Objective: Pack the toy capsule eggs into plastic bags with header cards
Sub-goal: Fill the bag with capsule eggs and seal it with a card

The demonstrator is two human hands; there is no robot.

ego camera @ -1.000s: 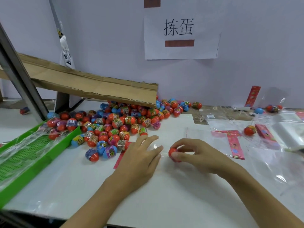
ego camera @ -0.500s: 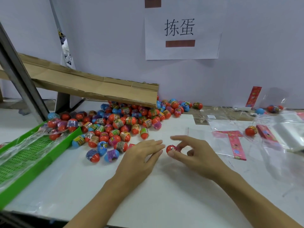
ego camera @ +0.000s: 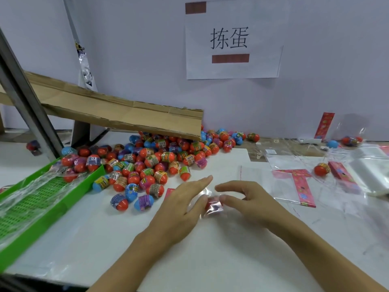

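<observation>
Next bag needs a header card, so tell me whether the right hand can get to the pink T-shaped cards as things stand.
Probably yes, once free. The right hand is pushing a red egg into the bag; the pink cards lie just beyond it, under clear film.

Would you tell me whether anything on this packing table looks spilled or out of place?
One capsule egg lies alone behind the metal post, apart from the main heap spilled under the cardboard chute. Nothing looks damaged.
</observation>
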